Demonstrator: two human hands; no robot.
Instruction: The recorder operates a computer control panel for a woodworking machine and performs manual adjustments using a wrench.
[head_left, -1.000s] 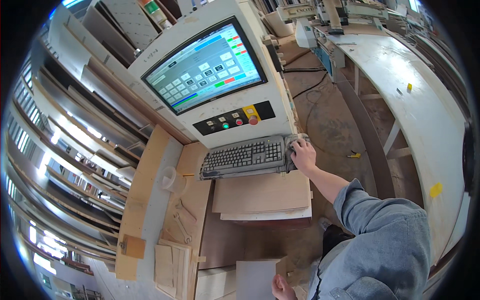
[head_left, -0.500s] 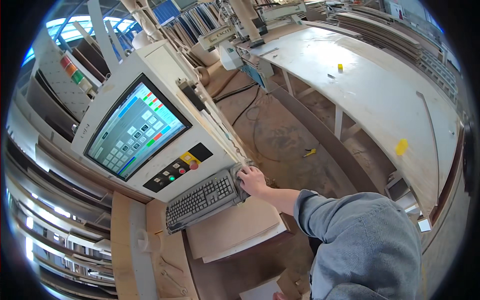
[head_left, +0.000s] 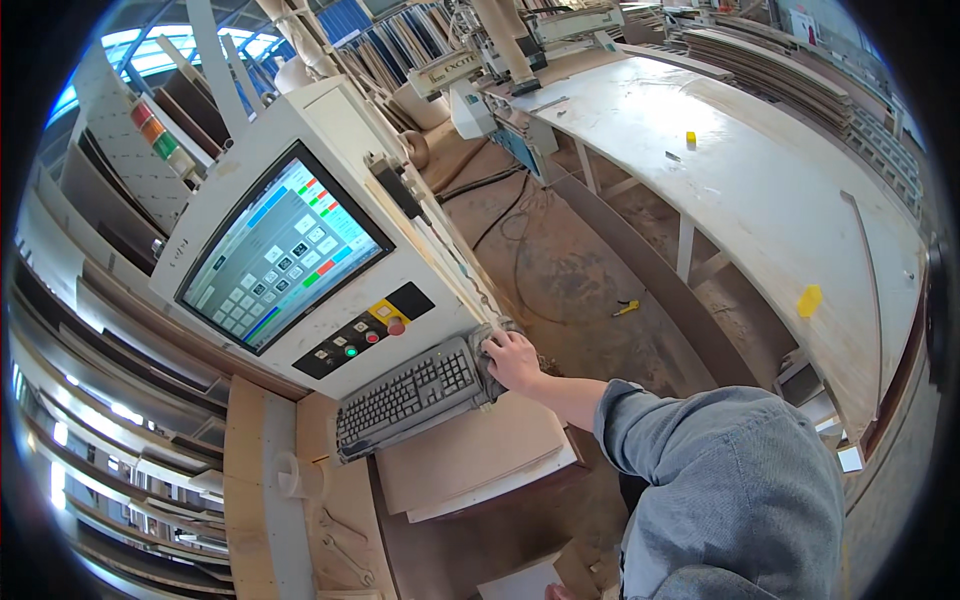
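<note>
My right hand rests curled over a dark, dusty mouse on the shelf of a white control console. Just left of it is a grimy keyboard. Above these are a button panel with a red mushroom button and a lit screen showing a grid of square icons and coloured bars. Only a sliver of my left hand shows at the bottom edge, beside a pale board; its fingers are hidden.
A long white machine table with a gantry runs along the right. Hoses and a yellow-handled tool lie on the dusty floor. Racked sheets stand left, by wrenches and a plastic cup.
The view has swung right, bringing more of the gantry and table into sight and shifting the console leftward. My right hand stays on the mouse; my left hand has mostly dropped from view.
</note>
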